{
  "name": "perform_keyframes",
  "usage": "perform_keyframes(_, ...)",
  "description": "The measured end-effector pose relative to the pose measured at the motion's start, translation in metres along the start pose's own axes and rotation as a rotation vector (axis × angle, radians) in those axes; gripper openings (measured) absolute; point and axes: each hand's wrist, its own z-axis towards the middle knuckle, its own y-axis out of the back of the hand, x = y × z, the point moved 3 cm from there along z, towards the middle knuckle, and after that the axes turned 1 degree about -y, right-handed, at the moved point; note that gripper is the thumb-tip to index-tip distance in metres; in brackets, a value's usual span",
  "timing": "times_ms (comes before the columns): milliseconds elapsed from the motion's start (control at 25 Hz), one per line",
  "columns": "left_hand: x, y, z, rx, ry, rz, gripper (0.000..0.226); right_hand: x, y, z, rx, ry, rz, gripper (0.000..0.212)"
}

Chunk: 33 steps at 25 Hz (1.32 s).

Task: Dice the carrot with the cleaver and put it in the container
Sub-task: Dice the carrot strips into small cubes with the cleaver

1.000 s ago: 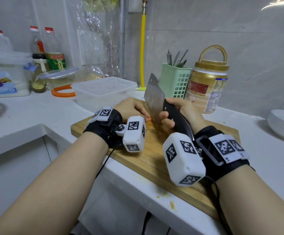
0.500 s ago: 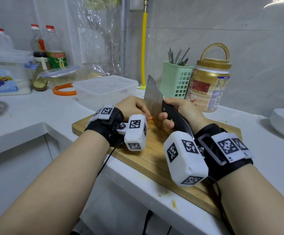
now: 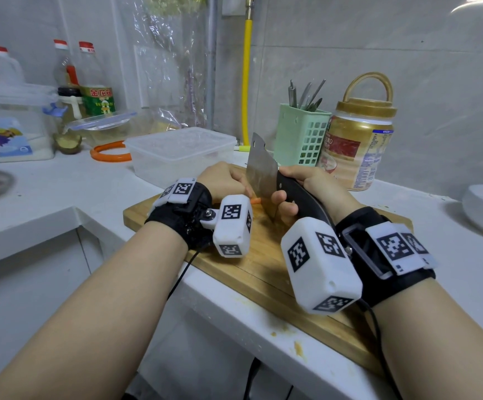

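Orange carrot [image 3: 255, 200] barely shows between the left hand [image 3: 225, 180] pinning it and the right hand [image 3: 306, 187] gripping the cleaver [image 3: 261, 174].

left hand [image 3: 223, 180]: fingers curled, knuckles up; right hand [image 3: 306, 186]: fingers wrapped, gripping

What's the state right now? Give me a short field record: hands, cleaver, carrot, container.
left hand: curled over the carrot, holding it on the cutting board
right hand: grips the cleaver handle
cleaver: blade upright, edge down at the carrot
carrot: only an orange tip shows
container: clear plastic, behind the board, contents unclear
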Motion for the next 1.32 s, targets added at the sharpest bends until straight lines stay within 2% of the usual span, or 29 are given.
perform_keyframes(200, 0.0032, 0.0003, 0.0012, -0.002, -0.024, -0.02, 0.02, -0.0023, 0.0066, -0.003, 0.048, 0.004, 0.122, 0.022)
perform_keyframes(320, 0.0034, -0.0009, 0.0026, 0.005, -0.048, -0.026, 0.011, -0.0015, 0.008, -0.0038, 0.05, 0.026, 0.15, 0.022)
perform_keyframes(440, 0.0021, -0.002, 0.0026, 0.04, -0.091, -0.047, 0.015, -0.0005, 0.0084, -0.0056, 0.063, 0.036, 0.169, 0.024)
perform_keyframes(600, 0.0023, -0.0031, 0.0038, 0.065, -0.135, -0.043, 0.006, 0.0009, 0.0066, -0.0058, 0.05, 0.069, 0.17, 0.021)
perform_keyframes(1080, 0.0069, -0.0038, 0.0075, 0.07, -0.111, -0.046, 0.008, -0.0007, 0.0024, -0.0038, 0.034, 0.047, 0.108, 0.02)
perform_keyframes(1320, 0.0082, -0.0036, 0.0075, 0.07, -0.089, -0.052, 0.011, 0.0033, 0.0014, 0.001, -0.036, 0.049, -0.026, 0.024)
